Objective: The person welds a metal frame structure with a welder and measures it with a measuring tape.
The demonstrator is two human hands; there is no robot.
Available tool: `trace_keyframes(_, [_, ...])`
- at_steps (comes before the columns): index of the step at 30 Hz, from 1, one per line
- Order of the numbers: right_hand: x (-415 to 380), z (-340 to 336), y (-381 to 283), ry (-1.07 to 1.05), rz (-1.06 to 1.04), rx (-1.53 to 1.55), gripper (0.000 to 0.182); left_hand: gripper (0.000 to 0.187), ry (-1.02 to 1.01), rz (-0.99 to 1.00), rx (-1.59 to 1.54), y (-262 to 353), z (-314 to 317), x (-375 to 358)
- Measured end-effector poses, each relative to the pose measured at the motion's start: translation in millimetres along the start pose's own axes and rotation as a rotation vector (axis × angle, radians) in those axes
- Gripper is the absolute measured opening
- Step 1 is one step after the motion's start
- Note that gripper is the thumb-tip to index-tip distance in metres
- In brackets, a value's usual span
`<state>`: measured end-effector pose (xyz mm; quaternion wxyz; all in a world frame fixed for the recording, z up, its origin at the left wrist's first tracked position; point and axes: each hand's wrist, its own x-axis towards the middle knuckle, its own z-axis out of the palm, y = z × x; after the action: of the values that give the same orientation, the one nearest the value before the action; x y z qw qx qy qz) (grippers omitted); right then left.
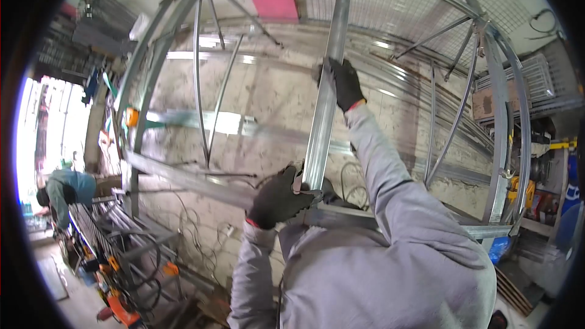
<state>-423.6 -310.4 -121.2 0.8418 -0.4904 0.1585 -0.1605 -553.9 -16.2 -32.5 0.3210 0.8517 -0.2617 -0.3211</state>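
While the right hand (346,83) grips the bar (321,134), the left hand (279,200) cups its end.

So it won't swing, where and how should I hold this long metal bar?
Probably by its edges: left hand from the left at the near end, right hand from the right, farther up. The metal bar is long, narrow and points away.

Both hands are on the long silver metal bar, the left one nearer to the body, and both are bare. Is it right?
Not bare: in the head view, the left hand and the right hand wear black gloves. The rest stands: both are on the long silver metal bar, the left one nearer to the body.
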Motion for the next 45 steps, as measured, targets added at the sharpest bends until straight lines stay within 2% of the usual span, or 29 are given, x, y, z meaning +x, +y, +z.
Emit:
trace_keyframes(2, [-3, 9, -6, 0.018, 0.06, 0.116, 0.029, 0.057, 0.235, -0.064, -0.372, -25, 17, 12])
trace_keyframes(3, [-3, 9, -4, 0.022, 0.073, 0.114, 0.028, 0.057, 0.236, -0.059, -0.352, -42, 15, 23])
trace_keyframes(5, [-4, 12, -4, 0.05, 0.086, 0.087, 0.027, 0.051, 0.453, -0.102, -0.788, -63, 0, 42])
trace_keyframes(6, [-5, 12, -4, 0.057, 0.084, 0.106, 0.027, 0.057, 0.448, -0.137, -0.845, -50, -19, 50])
trace_keyframes(7, [-4, 11, -5, 0.033, 0.082, 0.108, 0.026, 0.058, 0.505, -0.018, -0.585, -58, -33, 64])
trace_keyframes(9, [-6, 11, -2, 0.028, 0.078, 0.127, 0.026, 0.06, 0.524, 0.113, -0.375, -70, -64, 93])
trace_keyframes(11, [-6, 11, 1, 0.029, 0.047, 0.197, 0.024, 0.061, 0.485, 0.029, -0.595, -18, -95, 127])
trace_keyframes(13, [-7, 12, 1, 0.043, 0.044, 0.254, 0.021, 0.047, 0.418, 0.018, -0.709, -4, -119, 180])
trace_keyframes(15, [-4, 11, 8, 0.006, 0.054, 0.374, 0.02, 0.036, 0.549, 0.216, -0.315, 33, -129, 230])
trace_keyframes(17, [-4, 10, 11, -0.009, 0.059, 0.39, 0.02, 0.053, 0.631, 0.164, -0.278, 64, -135, 276])
trace_keyframes(19, [-6, 11, 7, 0.012, 0.075, 0.37, 0.019, 0.064, 0.742, -0.014, -0.382, 92, -126, 320])
trace_keyframes(20, [-8, 13, 3, 0.025, 0.075, 0.372, 0.019, 0.067, 0.905, -0.07, -0.177, 72, -115, 366])
trace_keyframes(21, [-9, 14, -1, 0.036, 0.08, 0.329, 0.019, 0.068, 0.85, -0.07, -0.166, 68, -107, 389])
trace_keyframes(24, [-11, 15, -3, 0.067, 0.082, 0.287, 0.02, 0.072, 0.272, 0.24, -0.1, 32, -96, 448])
trace_keyframes(25, [-11, 12, 1, 0.051, 0.081, 0.286, 0.019, 0.071, 0.259, 0.063, -0.178, 64, -96, 423])
trace_keyframes(26, [-10, 10, 3, 0.034, 0.076, 0.286, 0.018, 0.071, 0.243, 0.061, -0.178, 84, -92, 407])
trace_keyframes(27, [-11, 12, -1, 0.049, 0.083, 0.278, 0.017, 0.069, 0.402, -0.007, -0.29, 100, -89, 391])
trace_keyframes(28, [-11, 13, -1, 0.055, 0.084, 0.278, 0.017, 0.068, 0.568, -0.075, -0.402, 103, -86, 387])
trace_keyframes(29, [-11, 13, -2, 0.052, 0.083, 0.284, 0.018, 0.059, 0.53, -0.123, -0.194, 96, -85, 395])
trace_keyframes(30, [-11, 14, -2, 0.047, 0.082, 0.291, 0.018, 0.059, 0.528, -0.124, -0.194, 71, -83, 411])
trace_keyframes(31, [-11, 12, 0, 0.047, 0.082, 0.289, 0.018, 0.054, 0.408, 0.128, -0.202, 40, -80, 430])
trace_keyframes(34, [-9, 9, 3, 0.012, 0.077, 0.312, 0.019, 0.044, 0.33, 0.317, -0.211, 50, -85, 414])
trace_keyframes(36, [-11, 8, 5, -0.005, 0.064, 0.319, 0.025, 0.049, 0.242, 0.074, -0.665, 64, -83, 403])
trace_keyframes(37, [-12, 8, 5, -0.006, 0.07, 0.316, 0.025, 0.049, 0.244, 0.07, -0.669, 78, -85, 387])
trace_keyframes(39, [-11, 11, 4, 0.012, 0.037, 0.365, 0.02, 0.056, 0.429, -0.015, -0.254, 100, -90, 356])
trace_keyframes(40, [-9, 12, 4, 0.012, 0.048, 0.362, 0.02, 0.056, 0.429, -0.025, -0.259, 92, -91, 352])
trace_keyframes(43, [-7, 4, 8, 0.057, 0.033, 0.114, 0.024, 0.051, 0.426, 0.222, -0.307, 52, -96, 310])
trace_keyframes(44, [-6, 1, 7, 0.043, 0.056, 0.025, 0.025, 0.045, 0.299, 0.182, -0.38, 43, -102, 281])
trace_keyframes(45, [-7, 0, 8, 0.046, 0.061, 0.026, 0.024, 0.044, 0.133, 0.267, -0.135, 23, -112, 246])
